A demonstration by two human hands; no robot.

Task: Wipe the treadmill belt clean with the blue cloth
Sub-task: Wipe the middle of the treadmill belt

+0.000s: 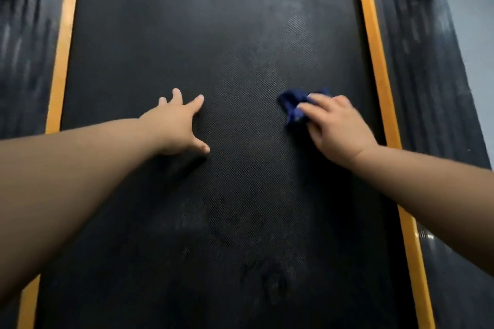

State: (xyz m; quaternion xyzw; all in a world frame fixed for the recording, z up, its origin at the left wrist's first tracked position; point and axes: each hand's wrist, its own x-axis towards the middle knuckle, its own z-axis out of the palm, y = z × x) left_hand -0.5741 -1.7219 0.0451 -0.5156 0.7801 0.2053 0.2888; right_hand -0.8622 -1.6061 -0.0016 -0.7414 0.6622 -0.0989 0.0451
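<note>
A: Where is the blue cloth (292, 105)?
B: It is on the treadmill belt (213, 35), bunched up, on the side by the right edge. The right hand (334, 128) holds it with curled fingers and presses it down.
A: And the left hand (176, 125)?
B: It lies flat on the belt, closer to the left edge. Its fingers are spread wide and hold nothing.

left hand (176, 125): arm outstretched, fingers spread, palm down | right hand (334, 128): fingers curled over blue cloth (291, 107)
</note>
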